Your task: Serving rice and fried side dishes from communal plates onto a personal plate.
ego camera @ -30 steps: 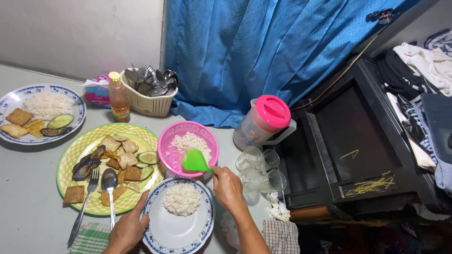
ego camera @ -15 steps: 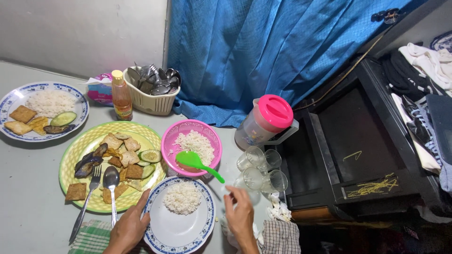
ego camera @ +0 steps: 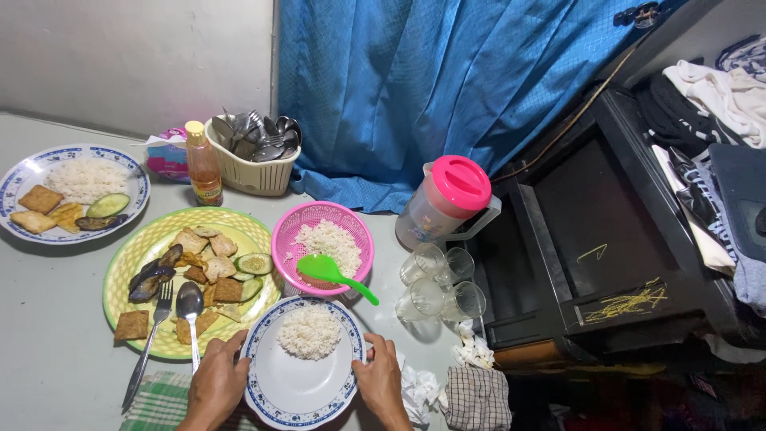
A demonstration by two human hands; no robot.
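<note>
Left hand and right hand clasping opposite rims of blue-edged plate at near table edge, rice mound on far half. Best kept level, lifted evenly with both hands, to stop rice sliding. Mind green rice scoop jutting from pink basket just beyond, and glasses to right. Big yellow-green platter close on left.

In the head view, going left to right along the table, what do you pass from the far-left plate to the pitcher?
Blue-rimmed plate of rice and fried pieces → orange sauce bottle → cream cutlery basket → pink rice basket → clear glasses → pink-lidded pitcher.
</note>
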